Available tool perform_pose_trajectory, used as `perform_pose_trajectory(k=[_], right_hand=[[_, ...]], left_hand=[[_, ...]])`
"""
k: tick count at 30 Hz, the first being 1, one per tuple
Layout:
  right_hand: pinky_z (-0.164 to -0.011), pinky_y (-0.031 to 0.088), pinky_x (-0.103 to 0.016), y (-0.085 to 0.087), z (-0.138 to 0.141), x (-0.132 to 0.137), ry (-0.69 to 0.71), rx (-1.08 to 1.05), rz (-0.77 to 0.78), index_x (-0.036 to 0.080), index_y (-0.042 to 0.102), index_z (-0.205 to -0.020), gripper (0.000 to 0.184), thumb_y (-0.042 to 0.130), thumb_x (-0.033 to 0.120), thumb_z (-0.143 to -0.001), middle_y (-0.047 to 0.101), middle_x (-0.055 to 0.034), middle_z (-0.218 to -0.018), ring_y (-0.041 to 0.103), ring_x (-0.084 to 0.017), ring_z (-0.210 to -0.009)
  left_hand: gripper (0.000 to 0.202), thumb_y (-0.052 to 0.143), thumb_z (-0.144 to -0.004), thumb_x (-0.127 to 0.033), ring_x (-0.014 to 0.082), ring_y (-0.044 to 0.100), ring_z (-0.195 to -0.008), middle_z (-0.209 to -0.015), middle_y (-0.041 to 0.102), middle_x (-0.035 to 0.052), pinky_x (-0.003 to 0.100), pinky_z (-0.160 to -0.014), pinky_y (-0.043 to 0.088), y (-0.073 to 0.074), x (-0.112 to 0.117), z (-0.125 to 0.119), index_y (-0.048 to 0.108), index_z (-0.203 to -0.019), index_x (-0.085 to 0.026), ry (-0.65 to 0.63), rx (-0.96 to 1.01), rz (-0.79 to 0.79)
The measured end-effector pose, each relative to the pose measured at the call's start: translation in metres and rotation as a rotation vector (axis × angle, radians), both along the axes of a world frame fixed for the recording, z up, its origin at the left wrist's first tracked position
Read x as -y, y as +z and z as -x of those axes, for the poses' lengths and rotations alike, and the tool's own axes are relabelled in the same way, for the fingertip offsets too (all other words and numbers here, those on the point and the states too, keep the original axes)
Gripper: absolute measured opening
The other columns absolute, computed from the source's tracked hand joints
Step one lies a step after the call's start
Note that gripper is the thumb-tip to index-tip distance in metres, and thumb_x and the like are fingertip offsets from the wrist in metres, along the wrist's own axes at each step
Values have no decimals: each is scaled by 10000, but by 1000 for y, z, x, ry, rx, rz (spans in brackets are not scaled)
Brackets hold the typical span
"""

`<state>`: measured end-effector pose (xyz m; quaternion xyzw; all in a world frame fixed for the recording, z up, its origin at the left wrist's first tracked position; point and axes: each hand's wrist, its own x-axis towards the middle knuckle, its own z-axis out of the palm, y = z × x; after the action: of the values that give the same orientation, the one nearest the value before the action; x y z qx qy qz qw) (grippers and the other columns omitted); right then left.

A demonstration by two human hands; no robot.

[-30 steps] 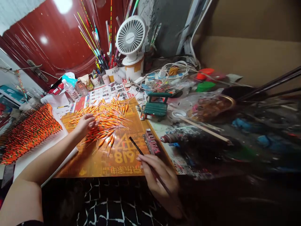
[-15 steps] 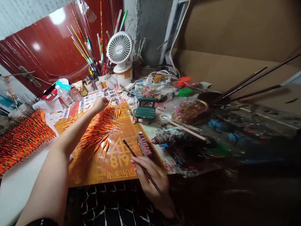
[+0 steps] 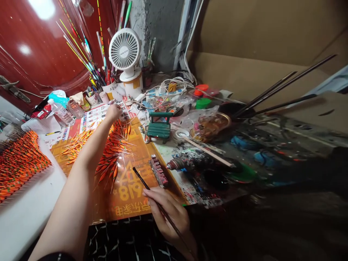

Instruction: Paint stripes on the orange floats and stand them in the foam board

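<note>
In my right hand point(image 3: 170, 214) is a thin dark paintbrush point(image 3: 140, 177), gripped like a pen with its tip pointing up and left over the orange-brown tabletop point(image 3: 127, 203). My left hand point(image 3: 113, 111) reaches far forward to the back edge of a pile of orange fishing floats point(image 3: 107, 168); its fingers are bent down and hidden from me, so what they touch does not show. My left forearm crosses over part of the pile. Just ahead of my right hand lies a narrow notched reddish block point(image 3: 158, 170).
Rows of orange floats point(image 3: 21, 163) stand in a white foam slab point(image 3: 40, 195) at left. A white fan point(image 3: 125, 50), a plastic bottle point(image 3: 62, 112) and cups of rods are at the back. A green bench-shaped stand point(image 3: 159, 127) and a paint-stained drill-like tool point(image 3: 185, 162) sit right.
The view has turned a little, so most things sit further left. My left hand stays at the far side of the pile. My right hand still holds the paintbrush in the same way.
</note>
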<state>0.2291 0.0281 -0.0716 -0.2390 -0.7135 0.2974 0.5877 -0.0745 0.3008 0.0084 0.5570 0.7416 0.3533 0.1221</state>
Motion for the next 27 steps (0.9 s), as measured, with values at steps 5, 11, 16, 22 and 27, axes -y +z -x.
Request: perform_pose_trajectory(k=[5,11,16,22,27], right_hand=[[-812,652,-295,2,0,0,7,-9,13,231,703,-1200,355,576,51,-922,779,-53,-964,765,-184,-878],[-819,649,-299,2,3,0,-5,-23,-4,233,704,-1178,330,570,56,-933,775,-53,-968,759,-179,-879],[-826,648,-310,0,6,1,2,-49,-6,225,700,-1183,313,569,72,-943,775,-62,-990,757,-188,-909],[-837,641,-319,-4,10,2,-2,-52,-1,227,692,-1182,300,562,84,-952,770,-59,-994,751,-185,-909],[-851,633,-305,-3,12,3,-28,-41,1,215,699,-1153,261,566,99,-960,768,-59,-993,748,-175,-909]], left_hand=[[140,609,-779,-77,113,523,-624,-685,536,-5,260,-641,423,22,36,0,523,-793,-186,20,351,-173],[254,772,-696,-160,102,636,-637,-740,646,5,220,-598,463,24,144,-2,576,-857,-170,-116,721,-29],[347,836,-628,-180,122,664,-638,-767,687,28,216,-566,492,13,232,5,633,-909,-157,6,819,118],[265,757,-711,-210,54,495,-542,-998,695,28,196,-500,388,24,257,16,670,-961,-198,158,375,-117],[27,687,-810,-180,140,591,-699,-852,704,55,263,-708,479,22,197,-5,712,-804,-172,-134,-119,65]])
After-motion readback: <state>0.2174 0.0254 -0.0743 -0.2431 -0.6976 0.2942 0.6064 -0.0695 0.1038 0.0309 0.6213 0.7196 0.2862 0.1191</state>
